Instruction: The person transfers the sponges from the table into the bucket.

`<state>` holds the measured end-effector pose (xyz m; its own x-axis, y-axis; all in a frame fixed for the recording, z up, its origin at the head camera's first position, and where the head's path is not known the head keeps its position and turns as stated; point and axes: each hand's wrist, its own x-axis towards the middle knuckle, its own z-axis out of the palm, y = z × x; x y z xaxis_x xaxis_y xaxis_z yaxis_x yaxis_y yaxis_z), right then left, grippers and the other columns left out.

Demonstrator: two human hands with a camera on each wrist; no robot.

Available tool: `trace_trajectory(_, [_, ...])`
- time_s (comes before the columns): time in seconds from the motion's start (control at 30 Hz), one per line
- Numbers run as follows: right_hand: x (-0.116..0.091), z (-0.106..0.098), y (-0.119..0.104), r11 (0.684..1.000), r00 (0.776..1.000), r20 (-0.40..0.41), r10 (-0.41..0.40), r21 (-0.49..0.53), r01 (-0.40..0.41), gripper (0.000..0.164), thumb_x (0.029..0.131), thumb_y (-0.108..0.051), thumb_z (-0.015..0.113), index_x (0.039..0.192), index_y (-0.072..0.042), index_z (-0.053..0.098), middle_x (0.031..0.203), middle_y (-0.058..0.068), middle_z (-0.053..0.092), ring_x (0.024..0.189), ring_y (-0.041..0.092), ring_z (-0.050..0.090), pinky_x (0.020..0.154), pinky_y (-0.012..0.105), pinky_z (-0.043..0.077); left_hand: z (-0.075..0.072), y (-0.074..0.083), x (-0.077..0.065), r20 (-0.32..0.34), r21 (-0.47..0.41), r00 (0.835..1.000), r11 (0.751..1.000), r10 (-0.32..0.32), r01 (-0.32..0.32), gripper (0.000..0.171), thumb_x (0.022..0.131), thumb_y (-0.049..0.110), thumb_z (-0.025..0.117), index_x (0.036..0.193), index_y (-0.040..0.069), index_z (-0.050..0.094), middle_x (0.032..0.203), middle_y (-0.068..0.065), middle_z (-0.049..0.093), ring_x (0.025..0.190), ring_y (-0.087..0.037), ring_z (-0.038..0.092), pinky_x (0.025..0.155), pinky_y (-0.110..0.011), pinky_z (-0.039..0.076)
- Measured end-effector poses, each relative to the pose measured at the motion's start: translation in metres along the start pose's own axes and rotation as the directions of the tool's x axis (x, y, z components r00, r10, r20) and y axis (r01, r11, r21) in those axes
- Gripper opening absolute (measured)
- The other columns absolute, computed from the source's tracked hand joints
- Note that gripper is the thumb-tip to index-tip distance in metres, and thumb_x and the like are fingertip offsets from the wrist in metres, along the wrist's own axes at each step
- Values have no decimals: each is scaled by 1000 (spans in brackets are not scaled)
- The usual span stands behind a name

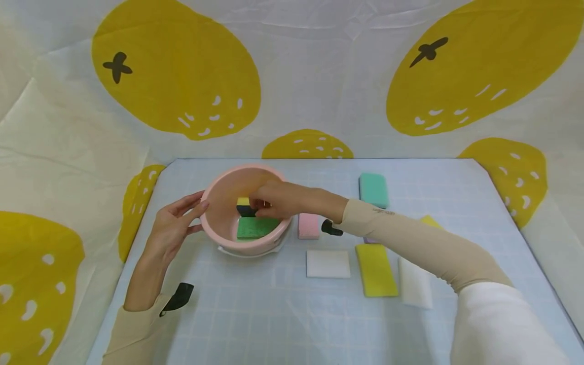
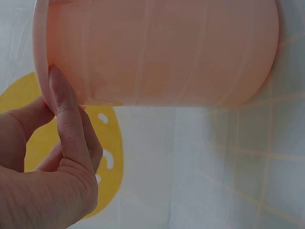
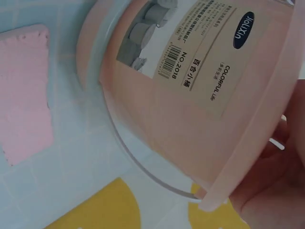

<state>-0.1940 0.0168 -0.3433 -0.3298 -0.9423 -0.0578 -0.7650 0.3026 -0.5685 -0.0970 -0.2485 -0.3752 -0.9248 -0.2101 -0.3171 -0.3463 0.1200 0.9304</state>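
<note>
A pink plastic bucket stands at the left of the table, its outer wall filling much of the left wrist view. At its left rim, my left hand pinches the edge between thumb and fingers. My right hand reaches over the right rim into the bucket, fingers curled on a yellow-and-black sponge, part of which they hide. Below that, inside the bucket, lies a green scouring sponge. In the right wrist view, the rim partly covers my right hand.
Right of the bucket lie a pink sponge, a teal sponge, a white block, a yellow sponge and another white piece. My right forearm partly covers a purple piece and another yellow one. The bucket's handle hangs in front.
</note>
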Motion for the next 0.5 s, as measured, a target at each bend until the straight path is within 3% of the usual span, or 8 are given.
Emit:
trace_trajectory(0.23, [-18, -8, -1, 996, 994, -97, 58, 72, -51, 23, 99, -14, 70, 118, -2, 68, 112, 10, 68, 98, 16, 63, 89, 25, 54, 2, -1, 0, -5, 38, 1000, 999, -2, 2, 75, 87, 48, 78, 150, 14, 54, 143, -6, 55, 104, -11, 63, 80, -24, 60])
trace_trajectory(0.5, [-38, -14, -2, 984, 973, -214, 87, 174, -50, 24, 99, -12, 70, 121, -4, 68, 112, 6, 68, 95, 15, 62, 81, 24, 57, 0, 0, 0, -1, 23, 1000, 1000, 0, 0, 76, 87, 47, 79, 150, 13, 54, 141, -5, 55, 103, -10, 64, 80, -24, 60])
